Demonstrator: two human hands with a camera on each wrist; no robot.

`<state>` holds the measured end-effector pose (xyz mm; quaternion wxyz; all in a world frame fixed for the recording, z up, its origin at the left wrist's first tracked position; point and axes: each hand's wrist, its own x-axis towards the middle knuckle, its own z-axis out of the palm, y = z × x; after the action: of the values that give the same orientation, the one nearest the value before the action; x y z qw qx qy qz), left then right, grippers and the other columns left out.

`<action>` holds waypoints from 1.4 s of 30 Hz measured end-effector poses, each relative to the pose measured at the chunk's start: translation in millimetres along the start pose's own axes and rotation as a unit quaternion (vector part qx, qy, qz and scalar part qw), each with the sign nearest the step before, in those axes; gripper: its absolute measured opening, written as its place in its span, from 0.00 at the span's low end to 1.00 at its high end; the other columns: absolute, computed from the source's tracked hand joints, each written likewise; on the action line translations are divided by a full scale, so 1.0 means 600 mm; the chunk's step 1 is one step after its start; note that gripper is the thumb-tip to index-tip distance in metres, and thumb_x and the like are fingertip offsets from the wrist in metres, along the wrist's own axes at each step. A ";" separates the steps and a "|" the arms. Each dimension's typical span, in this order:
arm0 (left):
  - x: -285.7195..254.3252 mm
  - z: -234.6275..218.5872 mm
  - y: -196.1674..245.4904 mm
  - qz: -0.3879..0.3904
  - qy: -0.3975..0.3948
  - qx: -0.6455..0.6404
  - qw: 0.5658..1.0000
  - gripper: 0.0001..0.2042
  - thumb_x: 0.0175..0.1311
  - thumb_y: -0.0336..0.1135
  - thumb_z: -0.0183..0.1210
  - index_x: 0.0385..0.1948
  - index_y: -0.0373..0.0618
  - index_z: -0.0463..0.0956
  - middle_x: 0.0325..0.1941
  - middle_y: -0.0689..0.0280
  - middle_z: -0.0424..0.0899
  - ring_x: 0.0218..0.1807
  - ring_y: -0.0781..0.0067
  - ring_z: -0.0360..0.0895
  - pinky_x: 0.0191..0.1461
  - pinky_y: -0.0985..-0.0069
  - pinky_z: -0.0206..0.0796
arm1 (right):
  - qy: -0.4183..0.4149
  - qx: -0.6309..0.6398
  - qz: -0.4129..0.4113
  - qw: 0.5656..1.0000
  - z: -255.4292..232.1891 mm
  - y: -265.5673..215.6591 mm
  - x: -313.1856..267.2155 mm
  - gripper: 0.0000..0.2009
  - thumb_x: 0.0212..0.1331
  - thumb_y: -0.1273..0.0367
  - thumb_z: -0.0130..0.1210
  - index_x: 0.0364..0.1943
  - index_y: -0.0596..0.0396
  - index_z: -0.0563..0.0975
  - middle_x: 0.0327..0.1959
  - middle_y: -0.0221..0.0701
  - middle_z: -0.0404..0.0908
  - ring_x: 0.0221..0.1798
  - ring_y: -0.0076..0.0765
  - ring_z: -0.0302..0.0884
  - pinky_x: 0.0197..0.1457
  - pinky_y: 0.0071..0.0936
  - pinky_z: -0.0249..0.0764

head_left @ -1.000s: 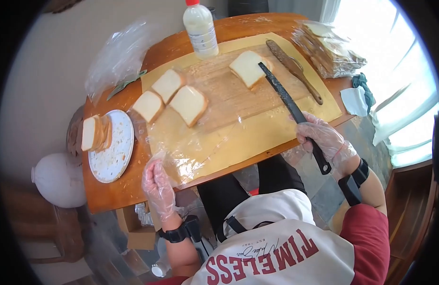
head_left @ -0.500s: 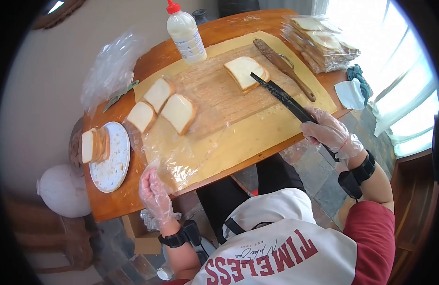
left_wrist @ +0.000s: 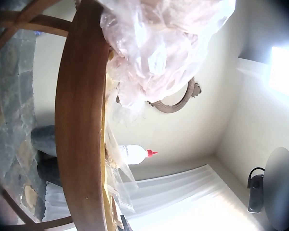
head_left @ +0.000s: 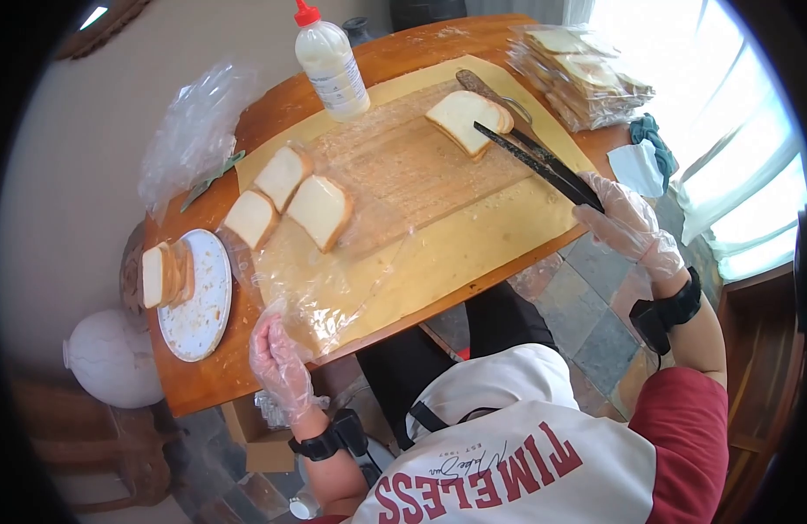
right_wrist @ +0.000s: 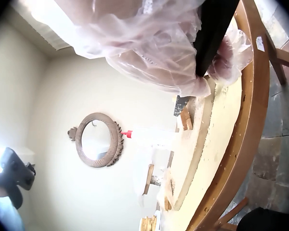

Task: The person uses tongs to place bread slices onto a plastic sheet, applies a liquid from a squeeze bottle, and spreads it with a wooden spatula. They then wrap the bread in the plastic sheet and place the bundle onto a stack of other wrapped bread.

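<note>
In the head view, my gloved right hand holds black tongs. Their arms are spread, one tip over the top of a small bread stack on the wooden board. That stack's far right side lies over or against a wooden utensil. My gloved left hand is at the front left table edge, fingers loosely curled, beside clear plastic film; no firm grip on it shows. Three bread pieces lie grouped at the board's left.
A red-capped bottle stands behind the board. Bagged bread is piled back right, near a cloth. On the left are a white plate, upright slices and crumpled clear bags.
The small bread stack has shifted right, over or against the wooden utensil. The tongs' arms have spread, and my right hand has moved rightward. My left hand stays by the film.
</note>
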<state>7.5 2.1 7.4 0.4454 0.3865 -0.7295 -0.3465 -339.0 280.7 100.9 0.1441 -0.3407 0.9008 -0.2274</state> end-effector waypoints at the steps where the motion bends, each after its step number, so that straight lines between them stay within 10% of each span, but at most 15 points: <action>1: 0.000 0.001 0.001 -0.004 0.001 -0.006 1.000 0.10 0.68 0.32 0.50 0.39 0.35 0.76 0.43 0.63 0.81 0.46 0.74 0.74 0.54 0.76 0.66 | -0.005 -0.012 0.008 1.000 -0.004 -0.002 -0.002 0.20 0.56 0.63 0.53 0.52 0.56 0.74 0.24 0.34 0.77 0.26 0.29 0.79 0.33 0.28 0.74; 26: -0.004 0.004 0.011 -0.042 0.002 -0.033 0.999 0.10 0.68 0.32 0.51 0.41 0.35 0.77 0.43 0.64 0.81 0.46 0.75 0.75 0.53 0.77 0.66 | -0.093 -0.024 0.013 0.995 -0.083 -0.029 -0.009 0.13 0.56 0.65 0.50 0.40 0.61 0.73 0.18 0.27 0.71 0.19 0.23 0.73 0.24 0.23 0.71; 36: -0.003 -0.002 0.009 0.005 0.004 0.043 0.999 0.10 0.68 0.32 0.51 0.40 0.34 0.77 0.45 0.61 0.82 0.47 0.72 0.76 0.55 0.75 0.66 | -0.192 0.251 0.109 0.942 -0.034 -0.016 0.008 0.14 0.60 0.66 0.50 0.44 0.61 0.73 0.20 0.26 0.70 0.17 0.19 0.71 0.21 0.20 0.69; 42: -0.005 -0.001 -0.002 0.013 0.007 0.011 1.000 0.10 0.68 0.32 0.51 0.41 0.35 0.77 0.45 0.61 0.82 0.47 0.73 0.76 0.55 0.76 0.66 | -0.048 0.044 0.035 0.997 -0.054 -0.037 -0.005 0.08 0.60 0.69 0.49 0.40 0.58 0.72 0.19 0.23 0.66 0.17 0.17 0.67 0.21 0.18 0.67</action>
<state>9.2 3.9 5.6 0.4509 0.3841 -0.7350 -0.3301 -338.3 278.1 140.2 0.2100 -0.3128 0.8933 -0.2449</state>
